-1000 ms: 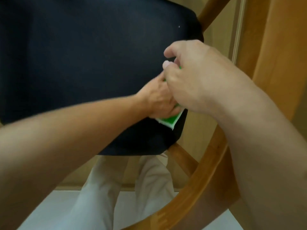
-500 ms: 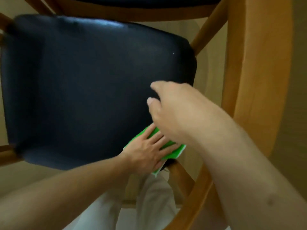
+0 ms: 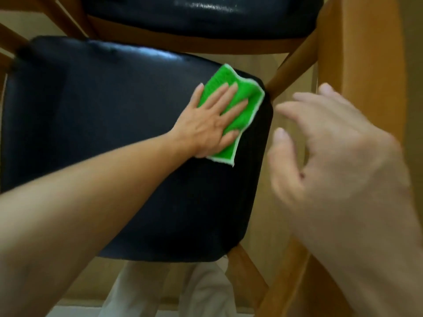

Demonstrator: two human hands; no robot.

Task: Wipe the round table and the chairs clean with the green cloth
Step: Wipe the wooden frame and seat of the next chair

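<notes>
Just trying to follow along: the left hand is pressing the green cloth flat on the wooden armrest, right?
Not quite. The head view shows the left hand pressing the green cloth flat on the black padded chair seat, not the armrest.

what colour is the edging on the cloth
White, around the bright green cloth under the left hand; seen in the head view.

Beige wall (image 3: 295, 72); pale floor (image 3: 75, 313) below.

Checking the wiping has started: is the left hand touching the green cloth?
Touching. The head view shows the left hand lying flat on the green cloth.
</notes>
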